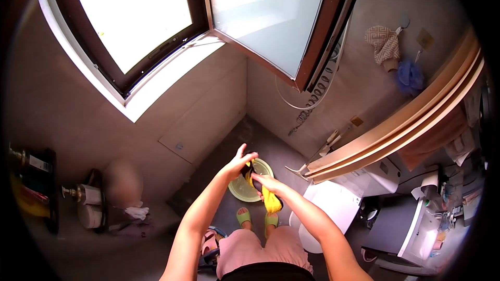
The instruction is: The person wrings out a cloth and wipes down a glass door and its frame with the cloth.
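A yellow and black piece of cloth (272, 201) is stretched between my two hands over a pale green basin (241, 193). I cannot make out what kind of item it is. My left hand (239, 163) grips its black and yellow upper end, thumb sticking out. Lower and to the right, my right hand (266, 183) is closed around the middle. The yellow end hangs down below that hand, outside the basin's rim. What lies inside the basin is mostly hidden by my hands and the cloth.
Green slippers (243, 215) are on my feet by the basin. A white toilet (325, 205) stands close on the right, near a curved sliding door frame (385, 135). An open window sash (271, 15) juts in overhead. Shelves with bottles (89, 194) line the left wall.
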A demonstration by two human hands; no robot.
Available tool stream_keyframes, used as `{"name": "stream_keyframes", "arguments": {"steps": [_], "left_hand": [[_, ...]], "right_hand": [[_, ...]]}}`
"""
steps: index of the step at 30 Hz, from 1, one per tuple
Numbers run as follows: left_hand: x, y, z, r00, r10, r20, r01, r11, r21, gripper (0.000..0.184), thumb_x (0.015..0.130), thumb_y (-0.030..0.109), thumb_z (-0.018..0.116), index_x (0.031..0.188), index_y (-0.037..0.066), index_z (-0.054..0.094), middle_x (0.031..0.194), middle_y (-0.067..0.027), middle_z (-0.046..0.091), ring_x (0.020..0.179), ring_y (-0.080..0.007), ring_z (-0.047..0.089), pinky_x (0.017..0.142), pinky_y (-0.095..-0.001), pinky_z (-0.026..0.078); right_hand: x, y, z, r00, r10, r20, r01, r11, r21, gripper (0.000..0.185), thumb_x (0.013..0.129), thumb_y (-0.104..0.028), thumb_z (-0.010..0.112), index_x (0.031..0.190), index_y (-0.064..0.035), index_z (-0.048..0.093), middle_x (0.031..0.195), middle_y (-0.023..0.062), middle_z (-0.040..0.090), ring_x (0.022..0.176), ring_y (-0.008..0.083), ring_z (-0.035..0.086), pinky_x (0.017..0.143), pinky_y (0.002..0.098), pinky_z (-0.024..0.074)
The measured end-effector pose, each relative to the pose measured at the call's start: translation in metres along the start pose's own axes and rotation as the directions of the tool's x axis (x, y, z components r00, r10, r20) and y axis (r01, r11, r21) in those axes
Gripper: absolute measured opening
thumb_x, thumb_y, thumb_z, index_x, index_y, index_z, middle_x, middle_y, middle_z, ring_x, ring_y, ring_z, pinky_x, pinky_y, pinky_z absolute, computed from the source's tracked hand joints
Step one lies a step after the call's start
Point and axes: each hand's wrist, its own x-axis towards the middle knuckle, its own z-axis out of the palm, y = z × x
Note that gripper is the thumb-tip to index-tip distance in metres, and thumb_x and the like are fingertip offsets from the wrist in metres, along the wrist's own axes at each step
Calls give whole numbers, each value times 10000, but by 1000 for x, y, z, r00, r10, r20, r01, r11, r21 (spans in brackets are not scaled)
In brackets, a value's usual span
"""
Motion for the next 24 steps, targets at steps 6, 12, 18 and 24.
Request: {"name": "stream_keyframes", "arguments": {"steps": [6,12,18,24], "left_hand": [[-62,-8,-22,315,800,511,-596,-252,762,774,693,176,777,1403,188,470,1542,-207,298,1435,-443,277,1158,-587,268],[-73,40,-7,4,694,720,-535,-607,588,431,734,204,725,1156,235,641,1170,-60,620,1259,-290,542,1129,-608,297],[-82,88,-2,-89,512,854,-509,-761,403,204,766,122,708,943,138,606,977,-67,598,1080,-253,624,1056,-611,425],[-77,86,-6,-83,451,888,-454,-811,369,203,742,120,714,920,115,617,927,-68,631,940,-238,661,917,-503,541]], "right_hand": [[-27,-6,-14,913,-60,405,-154,867,475,648,961,-687,364,1123,-89,555,554,34,474,417,184,469,469,338,422],[-60,-22,12,710,-114,695,-310,836,454,722,959,-724,277,1233,-103,523,539,16,418,365,142,425,469,312,457],[-97,-40,6,776,-145,614,-151,902,403,391,939,-279,681,1199,-79,469,908,69,591,777,166,631,582,370,588],[-105,-85,-6,958,94,270,56,866,-497,664,868,-217,742,1366,-9,354,1010,145,623,821,161,668,621,344,580]]}}
